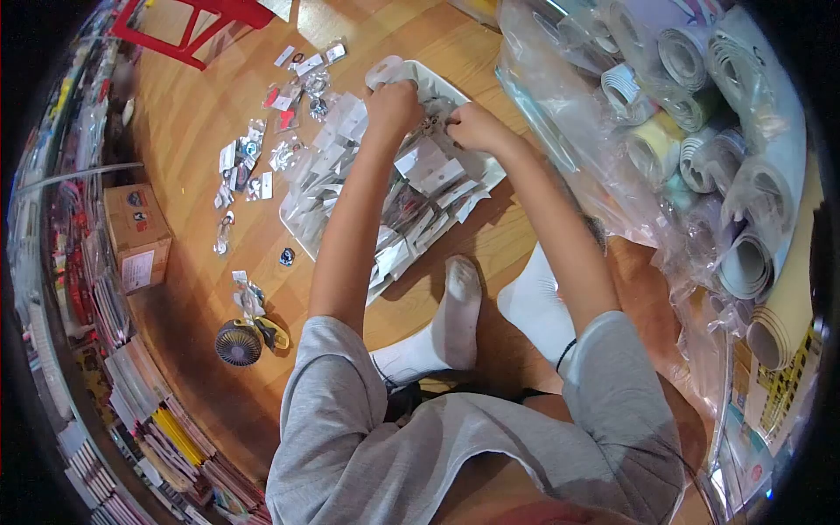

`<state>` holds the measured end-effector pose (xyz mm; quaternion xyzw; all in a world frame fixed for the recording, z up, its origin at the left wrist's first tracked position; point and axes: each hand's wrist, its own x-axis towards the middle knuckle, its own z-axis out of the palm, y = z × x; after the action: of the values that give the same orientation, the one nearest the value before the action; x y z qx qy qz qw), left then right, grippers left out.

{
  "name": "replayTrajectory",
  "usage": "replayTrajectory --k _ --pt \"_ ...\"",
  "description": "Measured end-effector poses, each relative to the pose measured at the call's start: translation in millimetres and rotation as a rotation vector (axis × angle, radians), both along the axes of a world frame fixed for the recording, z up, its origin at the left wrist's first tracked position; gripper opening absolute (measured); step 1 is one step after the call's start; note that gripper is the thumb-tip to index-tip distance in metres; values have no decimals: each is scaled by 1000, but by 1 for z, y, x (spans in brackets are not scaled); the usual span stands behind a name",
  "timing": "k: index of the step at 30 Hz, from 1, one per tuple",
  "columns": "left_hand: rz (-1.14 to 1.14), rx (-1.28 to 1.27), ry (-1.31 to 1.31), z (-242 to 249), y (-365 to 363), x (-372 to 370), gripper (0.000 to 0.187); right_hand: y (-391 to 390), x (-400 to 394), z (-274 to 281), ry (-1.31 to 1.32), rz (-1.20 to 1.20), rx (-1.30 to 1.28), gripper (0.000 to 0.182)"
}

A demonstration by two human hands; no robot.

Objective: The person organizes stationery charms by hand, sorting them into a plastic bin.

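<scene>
A glossy, honey-brown wood-plank floor (192, 289) spreads across the room, with a pale patch of reflected light (319, 24) near the top edge. Also near the top, towards the left, stands a piece of bright red plastic furniture with an open frame (229, 9), only partly in view. Long shelving packed with colourful goods (66, 271) curves down the left side, thin booklets stacked upright (144, 429) in its lower part; a brown cardboard box (133, 210) sits beside it. On the right, large white and cream rolls (750, 262) crowd together, partly wrapped in clear, crinkled plastic sheeting (569, 114)
</scene>
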<state>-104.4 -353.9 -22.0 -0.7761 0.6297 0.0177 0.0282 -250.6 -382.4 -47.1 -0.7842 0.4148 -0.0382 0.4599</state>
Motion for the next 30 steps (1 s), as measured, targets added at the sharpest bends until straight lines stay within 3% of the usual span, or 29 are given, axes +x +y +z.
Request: replayTrajectory --k 4,7,15,22,25,28,30 --pt "-64 -23 48 -1 -1 4 33 8 14 -7 -98 -137 -223 21" --pt "-92 -3 77 1 0 3 35 17 21 -1 -2 -180 -337 18" --pt "-90 -58 283 -5 5 15 29 10 23 -23 -52 62 -864 16" --pt "-81 -111 245 0 6 6 33 13 20 -20 1 34 -778 13" --pt "-55 -81 217 7 9 -1 30 15 14 -22 93 73 -649 17" --pt "-152 -250 71 -5 13 -2 28 17 17 -37 50 -32 -505 24" --pt "-140 -261 74 -4 17 -3 27 8 24 -49 37 -77 -282 29"
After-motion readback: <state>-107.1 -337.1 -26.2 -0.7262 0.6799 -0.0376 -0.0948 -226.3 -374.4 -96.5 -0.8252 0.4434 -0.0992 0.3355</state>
